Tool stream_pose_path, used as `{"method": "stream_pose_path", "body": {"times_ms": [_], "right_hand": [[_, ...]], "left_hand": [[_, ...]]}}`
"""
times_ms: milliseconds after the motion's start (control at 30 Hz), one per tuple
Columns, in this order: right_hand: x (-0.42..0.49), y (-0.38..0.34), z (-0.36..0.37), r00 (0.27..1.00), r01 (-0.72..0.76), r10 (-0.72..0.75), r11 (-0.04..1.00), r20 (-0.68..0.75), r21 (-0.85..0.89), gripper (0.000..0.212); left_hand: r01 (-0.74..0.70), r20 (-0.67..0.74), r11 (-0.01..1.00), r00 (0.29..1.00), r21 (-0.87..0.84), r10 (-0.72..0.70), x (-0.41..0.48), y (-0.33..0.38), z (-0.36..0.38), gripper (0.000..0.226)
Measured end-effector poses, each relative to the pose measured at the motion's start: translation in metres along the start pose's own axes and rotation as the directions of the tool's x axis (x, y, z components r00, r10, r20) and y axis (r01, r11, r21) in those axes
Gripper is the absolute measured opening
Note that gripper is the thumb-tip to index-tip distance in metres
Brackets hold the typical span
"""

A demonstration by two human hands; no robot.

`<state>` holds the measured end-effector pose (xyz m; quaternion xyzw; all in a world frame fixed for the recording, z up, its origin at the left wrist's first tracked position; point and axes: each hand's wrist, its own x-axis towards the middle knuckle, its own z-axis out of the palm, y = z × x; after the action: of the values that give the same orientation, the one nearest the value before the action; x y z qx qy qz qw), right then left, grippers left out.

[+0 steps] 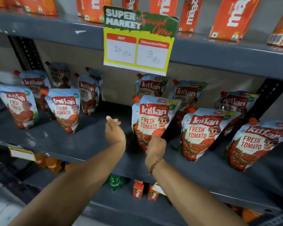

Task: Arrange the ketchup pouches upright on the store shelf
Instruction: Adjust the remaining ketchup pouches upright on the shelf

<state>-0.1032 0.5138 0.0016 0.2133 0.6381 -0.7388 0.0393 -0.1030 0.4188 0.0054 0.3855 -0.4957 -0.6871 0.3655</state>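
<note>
Right hand [155,145] grips one of eleven pouches [151,123].

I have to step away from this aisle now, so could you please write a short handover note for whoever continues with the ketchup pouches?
Right hand: gripping the lower edge of the centre pouch, which stands on the middle shelf.
Left hand: open and empty, hovering over the bare gap in the shelf.
Done: the left pouches and right pouches stand upright, some leaning a little.
Left: settle the held pouch, fill or close the gap, and straighten leaning ones. The back row is partly hidden, so check it.
</note>
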Motion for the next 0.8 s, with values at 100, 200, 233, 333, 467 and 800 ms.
{"method": "stream_pose_path", "body": {"times_ms": [100, 200, 233, 333, 467, 800], "right_hand": [[-0.012, 0.031, 0.044, 0.986, -0.035, 0.040, 0.999, 0.163, -0.028, 0.014], [-0.032, 0.029, 0.081, 0.951, -0.116, 0.117, 0.993, 0.287, -0.021, 0.021], [-0.038, 0.030, 0.101, 0.936, -0.130, 0.132, 0.991, 0.326, -0.028, 0.025], [-0.045, 0.028, 0.152, 0.908, -0.085, 0.087, 0.996, 0.411, -0.022, 0.022], [-0.060, 0.026, 0.213, 0.883, -0.104, 0.076, 0.994, 0.463, 0.036, 0.002], [-0.073, 0.035, 0.264, 0.930, -0.167, 0.060, 0.948, 0.361, 0.272, 0.014]], "left_hand": [[0.009, -0.110, 1.000, 0.994, -0.016, -0.011, 0.032, 0.004, -0.020, 0.053], [-0.065, -0.216, 0.994, 0.973, 0.091, 0.083, 0.060, 0.017, -0.043, 0.045], [-0.091, -0.255, 0.988, 0.959, 0.125, 0.120, 0.076, 0.023, -0.055, 0.042], [-0.096, -0.296, 0.972, 0.942, 0.217, 0.159, 0.114, 0.036, -0.086, 0.044], [-0.074, -0.214, 0.980, 0.970, 0.187, 0.114, 0.169, 0.052, -0.123, 0.058], [-0.147, 0.367, 0.972, 0.927, 0.182, 0.072, 0.231, 0.072, -0.143, 0.033]]}}
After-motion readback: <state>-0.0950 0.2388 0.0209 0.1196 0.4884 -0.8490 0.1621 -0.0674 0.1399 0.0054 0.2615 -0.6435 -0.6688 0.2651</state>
